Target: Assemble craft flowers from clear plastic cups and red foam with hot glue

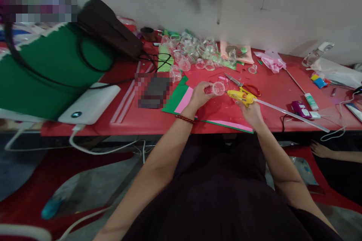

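Between the fingers of my left hand (200,96) is a small clear plastic cup (218,89), its round end turned toward me. My right hand (251,112) grips a yellow hot glue gun (240,96), whose nozzle points left and is close to the cup's edge; whether they touch I cannot tell. A long translucent glue stick (291,114) sticks out of the gun's back end toward the lower right. Just behind the gun lie scissors (251,89) with orange-red handles. Green and pink sheets (181,99) lie beneath and beside my left hand.
A heap of clear plastic cups (195,49) stands by the wall. At left are a dark phone-like slab (155,92), a white power bank (90,103) with cables and a dark bag (110,26). A purple box (301,110) and a bottle (316,53) are at right. Another person's hand (321,150) shows at far right.
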Available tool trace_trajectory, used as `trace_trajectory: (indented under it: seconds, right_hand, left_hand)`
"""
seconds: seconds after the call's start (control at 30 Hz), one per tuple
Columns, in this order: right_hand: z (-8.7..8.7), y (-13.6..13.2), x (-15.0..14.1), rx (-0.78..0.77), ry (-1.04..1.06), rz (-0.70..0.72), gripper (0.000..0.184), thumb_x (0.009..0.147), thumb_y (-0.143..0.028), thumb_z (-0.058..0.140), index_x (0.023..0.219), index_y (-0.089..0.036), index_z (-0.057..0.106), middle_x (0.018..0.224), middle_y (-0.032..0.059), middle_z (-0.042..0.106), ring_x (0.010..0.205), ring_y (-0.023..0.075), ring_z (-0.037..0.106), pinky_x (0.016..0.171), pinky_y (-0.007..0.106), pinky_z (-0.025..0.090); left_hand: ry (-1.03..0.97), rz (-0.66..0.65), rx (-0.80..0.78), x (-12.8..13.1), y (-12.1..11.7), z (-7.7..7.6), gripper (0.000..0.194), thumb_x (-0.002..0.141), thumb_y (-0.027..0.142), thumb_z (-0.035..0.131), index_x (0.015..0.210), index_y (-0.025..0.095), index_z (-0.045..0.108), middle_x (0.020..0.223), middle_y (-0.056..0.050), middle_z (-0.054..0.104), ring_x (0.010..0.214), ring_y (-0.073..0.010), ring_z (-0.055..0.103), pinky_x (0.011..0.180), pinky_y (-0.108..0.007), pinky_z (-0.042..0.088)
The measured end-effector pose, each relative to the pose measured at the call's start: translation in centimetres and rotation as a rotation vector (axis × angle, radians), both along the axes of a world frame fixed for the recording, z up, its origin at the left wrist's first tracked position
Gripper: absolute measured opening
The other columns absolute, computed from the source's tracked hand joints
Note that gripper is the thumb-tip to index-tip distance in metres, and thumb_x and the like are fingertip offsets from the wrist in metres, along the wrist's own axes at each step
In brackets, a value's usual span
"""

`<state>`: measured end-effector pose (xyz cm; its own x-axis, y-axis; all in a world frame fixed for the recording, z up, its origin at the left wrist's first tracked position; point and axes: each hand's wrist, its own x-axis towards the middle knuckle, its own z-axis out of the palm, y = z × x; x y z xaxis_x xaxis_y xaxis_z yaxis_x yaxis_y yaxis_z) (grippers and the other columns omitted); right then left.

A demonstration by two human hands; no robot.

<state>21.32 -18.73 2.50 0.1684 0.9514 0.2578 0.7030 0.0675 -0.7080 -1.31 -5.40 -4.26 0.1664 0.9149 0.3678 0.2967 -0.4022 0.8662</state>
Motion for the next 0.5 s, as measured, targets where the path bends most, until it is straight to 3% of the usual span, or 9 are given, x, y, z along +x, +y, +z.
trace_trajectory:
  seconds: [0.33, 0.5]
  right_hand:
    - [-0.22, 0.99, 0.48, 0.016, -0.042, -0.039, 0.051, 0.096, -0.070, 0.061, 0.092, -0.021, 0.075, 0.080, 0.0087, 0.074, 0.078, 0.0256, 0.070, 0.071, 0.036, 0.054]
    - [-0.19, 0.82, 0.29, 0.033, -0.011, -0.026, 0.050, 0.095, -0.069, 0.062, 0.099, -0.022, 0.078, 0.085, 0.0095, 0.077, 0.083, 0.0277, 0.073, 0.073, 0.036, 0.056]
  left_hand:
    - [-0.016, -0.002, -0.007, -0.03, -0.24, 0.12, 0.037, 0.066, 0.014, 0.090, 0.101, 0.020, 0.079, 0.113, -0.008, 0.079, 0.111, -0.0272, 0.072, 0.107, -0.045, 0.056]
    - [-0.026, -0.009, 0.006, -0.07, -0.02, -0.09, 0.040, 0.065, 0.017, 0.093, 0.102, 0.020, 0.079, 0.113, -0.009, 0.080, 0.112, -0.0280, 0.072, 0.107, -0.046, 0.056]
